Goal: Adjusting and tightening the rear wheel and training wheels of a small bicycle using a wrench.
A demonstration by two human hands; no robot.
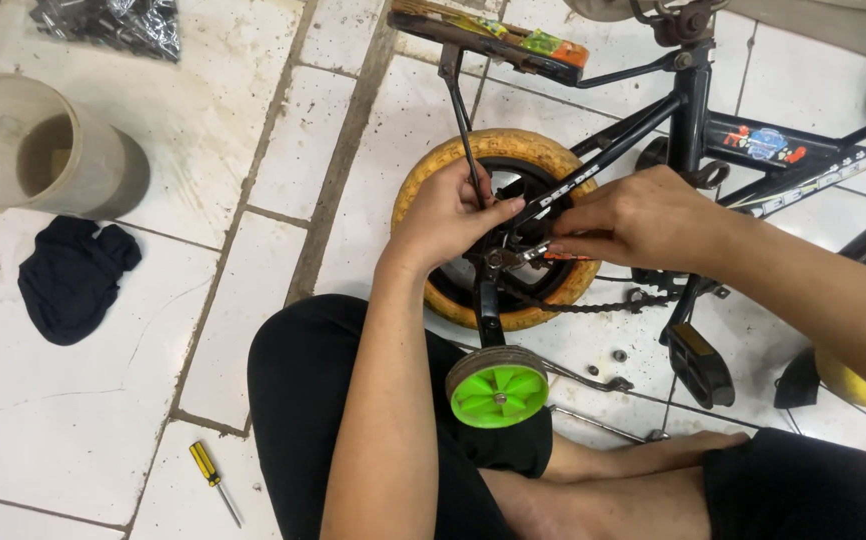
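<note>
A small black children's bicycle lies on its side on the tiled floor. Its rear wheel has a yellow tyre, and a green training wheel hangs from a black bracket over my thigh. My left hand grips the thin black strut at the wheel hub. My right hand holds a metal tool with an orange handle, its tip at the axle. The chain runs along the lower rim of the wheel.
A beige plastic bucket lies on its side at the left beside a dark cloth. A yellow-handled screwdriver lies near my knee. A bag of metal parts sits at top left. A black pedal, a wrench and loose nuts lie right of the wheel.
</note>
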